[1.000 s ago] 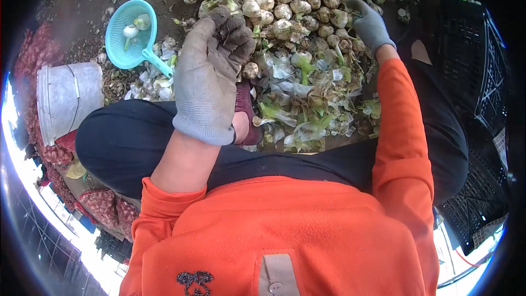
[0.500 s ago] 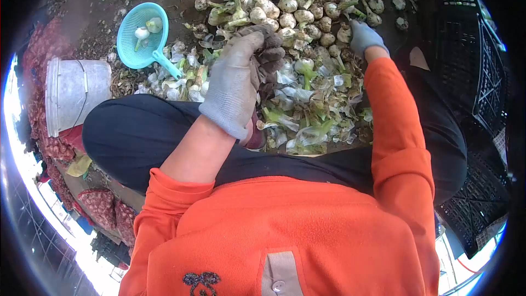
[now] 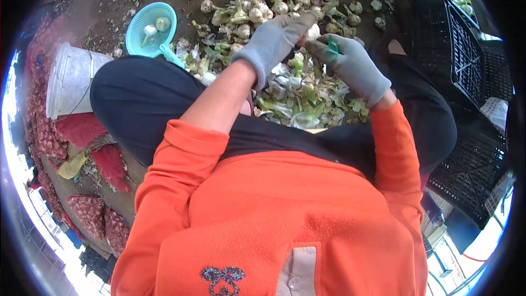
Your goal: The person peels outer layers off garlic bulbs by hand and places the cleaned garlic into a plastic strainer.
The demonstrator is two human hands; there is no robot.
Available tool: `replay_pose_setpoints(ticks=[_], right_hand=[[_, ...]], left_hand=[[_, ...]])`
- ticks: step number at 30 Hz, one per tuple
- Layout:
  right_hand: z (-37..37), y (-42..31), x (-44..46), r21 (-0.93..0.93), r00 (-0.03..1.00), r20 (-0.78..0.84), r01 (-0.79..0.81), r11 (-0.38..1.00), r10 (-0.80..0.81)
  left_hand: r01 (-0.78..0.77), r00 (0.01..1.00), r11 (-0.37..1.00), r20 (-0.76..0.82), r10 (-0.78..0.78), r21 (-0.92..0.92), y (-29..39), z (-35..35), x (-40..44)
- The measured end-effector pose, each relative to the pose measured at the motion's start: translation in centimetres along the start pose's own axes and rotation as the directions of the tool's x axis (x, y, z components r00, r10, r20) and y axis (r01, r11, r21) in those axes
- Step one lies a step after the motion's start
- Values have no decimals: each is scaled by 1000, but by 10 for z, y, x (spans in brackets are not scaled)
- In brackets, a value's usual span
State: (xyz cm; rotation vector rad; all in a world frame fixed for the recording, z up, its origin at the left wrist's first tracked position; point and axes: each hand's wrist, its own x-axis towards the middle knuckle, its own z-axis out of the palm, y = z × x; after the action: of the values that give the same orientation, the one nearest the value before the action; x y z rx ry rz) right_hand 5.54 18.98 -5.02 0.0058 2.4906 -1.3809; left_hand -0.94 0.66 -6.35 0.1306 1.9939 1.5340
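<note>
Both my hands wear grey knit gloves and meet over the pile. Between them is a whitish garlic bulb (image 3: 313, 32). My left hand (image 3: 279, 37) is closed at the bulb's left side, its fingertips partly hidden. My right hand (image 3: 353, 67) grips the bulb from the right, with a teal band on one of its fingers. Beyond my hands lies a heap of soil-stained garlic bulbs (image 3: 280, 7) with stems. Beneath them spread peeled skins and cut leaves (image 3: 309, 93).
A light-blue handled colander (image 3: 131, 37) at left holds a few peeled bulbs. Beside it stands a white bucket (image 3: 63, 79). Red mesh sacks (image 3: 87, 214) lie at lower left. Black plastic crates (image 3: 466, 49) stack up on the right, one with pale stems in it.
My right hand has come back from the heap to the middle, where a garlic bulb now shows between my hands. My left hand has moved right and forward to meet it.
</note>
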Motion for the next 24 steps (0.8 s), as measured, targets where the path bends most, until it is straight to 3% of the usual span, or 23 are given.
replay_pose_setpoints(ticks=[2, 5, 8, 11, 14, 17, 18, 19, 20, 21, 23, 24], right_hand=[[3, -23, -21, 3, 991, -128, 39, 999, -38], [10, -25, -32, -183, 978, -171, 87, 979, -119], [14, -26, -34, -88, 975, -141, 160, 983, -171], [11, -39, -42, 45, 993, -83, 86, 995, -82], [14, -24, -44, 72, 969, -148, 211, 975, -199], [15, -22, -46, 234, 972, -189, 185, 954, -142], [16, -19, -46, 368, 961, -229, 232, 901, -154], [19, -16, -45, 491, 949, -271, 279, 825, -160], [8, -15, -48, 594, 988, -139, 141, 792, -72], [-3, -15, -52, 666, 1000, -4, -12, 745, 19], [2, -9, -46, 447, 990, -66, 141, 883, -124], [6, -10, -44, 384, 993, -96, 106, 917, -75]], left_hand=[[79, 993, 995, 95, -73, -57, 10, -4, -14], [19, 996, 1000, 84, -19, -5, 10, 1, -24], [3, 995, 997, 99, 5, -82, 16, -6, -36], [11, 993, 988, 117, 7, -151, 18, -6, -42], [35, 982, 952, 185, 23, -304, 17, -4, -45], [89, 933, 855, 342, 108, -510, 8, -4, -37], [132, 871, 800, 454, 189, -586, 10, -11, -36], [47, 916, 788, 341, 211, -614, 12, -2, -34], [-42, 948, 773, 219, 231, -633, 14, 6, -33], [-52, 951, 812, 220, 218, -581, 16, 3, -34], [-58, 957, 876, 223, 185, -479, 18, -3, -37], [-74, 953, 915, 243, 182, -397, 17, -5, -36]])
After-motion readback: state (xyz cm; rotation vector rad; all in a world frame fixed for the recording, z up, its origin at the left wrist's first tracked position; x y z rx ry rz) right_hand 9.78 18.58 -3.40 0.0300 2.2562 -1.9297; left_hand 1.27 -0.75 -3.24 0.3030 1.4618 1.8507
